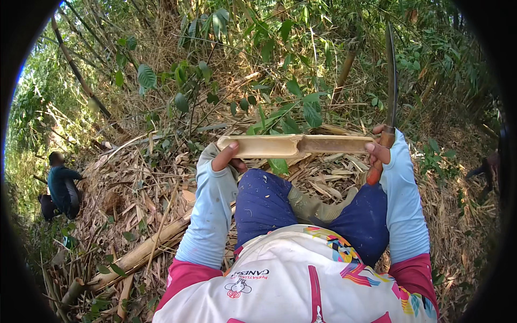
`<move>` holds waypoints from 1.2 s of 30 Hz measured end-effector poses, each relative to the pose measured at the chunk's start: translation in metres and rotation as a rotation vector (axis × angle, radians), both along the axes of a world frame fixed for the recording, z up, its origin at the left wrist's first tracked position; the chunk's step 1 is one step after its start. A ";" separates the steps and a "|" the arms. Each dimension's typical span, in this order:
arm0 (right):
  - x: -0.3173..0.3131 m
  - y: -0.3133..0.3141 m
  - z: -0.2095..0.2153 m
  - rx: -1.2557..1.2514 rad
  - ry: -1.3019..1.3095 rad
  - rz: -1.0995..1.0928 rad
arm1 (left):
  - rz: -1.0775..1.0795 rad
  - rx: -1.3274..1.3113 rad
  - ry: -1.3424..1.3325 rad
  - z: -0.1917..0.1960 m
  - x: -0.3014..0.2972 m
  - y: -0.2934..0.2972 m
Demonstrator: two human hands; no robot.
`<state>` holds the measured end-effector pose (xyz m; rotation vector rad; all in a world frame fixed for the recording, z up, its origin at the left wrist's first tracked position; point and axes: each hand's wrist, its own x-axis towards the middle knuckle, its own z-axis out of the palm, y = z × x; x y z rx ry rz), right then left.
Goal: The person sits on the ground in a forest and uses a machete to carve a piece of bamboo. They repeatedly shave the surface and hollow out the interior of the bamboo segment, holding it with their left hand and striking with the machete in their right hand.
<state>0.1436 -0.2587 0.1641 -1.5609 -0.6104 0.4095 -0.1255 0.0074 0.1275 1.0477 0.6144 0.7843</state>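
Level across the front of me lies a split bamboo piece (pixel 334 144), its pale hollow inside facing up and a node ridge near its middle. My left hand (pixel 225 157) is closed on its left end, with the thumb on top. At the other end, my right hand (pixel 380 148) pinches the bamboo between thumb and fingers. That same hand also grips the wooden handle of a machete (pixel 391 81), whose long dark blade points up and away. The handle's reddish butt (pixel 374 175) sticks out below the hand.
Dry bamboo leaves and husks (pixel 145 188) cover the ground. A thick bamboo pole (pixel 156 242) lies slantwise at the lower left. Leafy saplings (pixel 188 81) and dense stalks stand ahead. One person (pixel 63 185) in dark clothes is at the far left; another dark figure (pixel 489 167) shows at the right rim.
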 end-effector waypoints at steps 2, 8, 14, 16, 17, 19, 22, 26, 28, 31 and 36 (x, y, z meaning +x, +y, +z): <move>0.015 -0.002 0.003 0.004 -0.008 0.015 | -0.115 0.016 -0.001 0.001 -0.002 -0.001; 0.044 0.002 0.019 0.095 0.106 -0.013 | -0.464 -0.068 -0.098 -0.026 -0.009 -0.006; 0.054 0.014 0.018 0.222 0.171 -0.038 | -0.651 -0.104 -0.068 -0.042 -0.013 -0.028; 0.062 0.019 0.014 0.248 0.194 -0.057 | -0.809 -0.077 -0.071 -0.047 -0.013 -0.030; 0.066 0.022 0.013 0.237 0.213 -0.044 | -0.870 -0.059 -0.055 -0.043 -0.012 -0.034; 0.072 0.028 0.012 0.231 0.214 -0.051 | -0.972 0.046 0.038 -0.037 -0.006 -0.039; 0.070 0.038 0.015 0.227 0.199 -0.017 | -0.920 0.131 0.140 -0.034 0.003 -0.048; 0.070 0.039 0.024 0.170 0.109 -0.005 | -0.641 0.522 0.312 -0.019 0.033 -0.065; 0.062 0.050 0.025 0.162 0.061 -0.016 | -0.411 0.689 0.227 -0.020 0.044 -0.076; 0.053 0.048 0.030 0.156 -0.080 -0.081 | -0.054 0.891 0.212 -0.024 0.055 -0.087; 0.027 0.055 0.017 0.169 -0.221 -0.138 | -0.225 0.344 0.247 -0.053 0.076 -0.099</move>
